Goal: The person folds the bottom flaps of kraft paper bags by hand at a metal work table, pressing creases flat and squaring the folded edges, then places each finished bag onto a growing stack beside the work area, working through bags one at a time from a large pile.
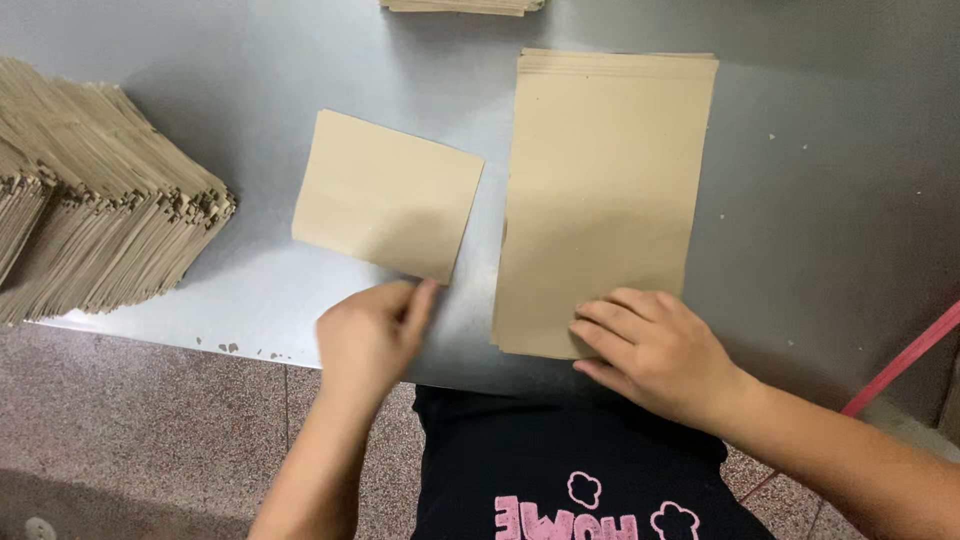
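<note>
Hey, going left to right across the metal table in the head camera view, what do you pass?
Fanned pile of folded brown paper pieces → single folded brown sheet, its near corner pinched by the left hand → tall stack of flat brown sheets, with the right hand resting on its near edge → bare table.

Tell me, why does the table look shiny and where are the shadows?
Head view: the grey metal table glares softly at top; the small folded tan paper sheet shades its near edge; the left hand looks slightly blurred.
</note>
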Motion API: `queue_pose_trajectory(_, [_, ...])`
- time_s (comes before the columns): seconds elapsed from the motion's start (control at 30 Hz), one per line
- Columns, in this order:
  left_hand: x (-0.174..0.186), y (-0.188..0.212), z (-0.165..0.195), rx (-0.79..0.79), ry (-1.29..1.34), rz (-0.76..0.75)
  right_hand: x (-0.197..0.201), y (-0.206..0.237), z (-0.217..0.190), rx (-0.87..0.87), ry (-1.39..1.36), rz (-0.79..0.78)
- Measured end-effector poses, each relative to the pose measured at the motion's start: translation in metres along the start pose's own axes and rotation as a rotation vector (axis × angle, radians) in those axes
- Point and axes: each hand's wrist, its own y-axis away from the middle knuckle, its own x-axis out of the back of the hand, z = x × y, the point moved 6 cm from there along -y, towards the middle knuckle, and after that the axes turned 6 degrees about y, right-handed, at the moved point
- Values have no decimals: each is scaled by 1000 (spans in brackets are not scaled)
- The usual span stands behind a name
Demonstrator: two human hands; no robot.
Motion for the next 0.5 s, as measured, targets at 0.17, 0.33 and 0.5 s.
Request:
queue_pose_trajectory(0.17, [1,13,86,-836,158,39,3,-7,9,-44,-126,-78])
queue_pose_trajectory(0.33, [-20,1,97,-879,120,-184,6,-8,9,-55,-146,-29])
queue_pose_trajectory(0.5, [-11,-4,94,-932,94,6,7,0,2,41,-250,-47])
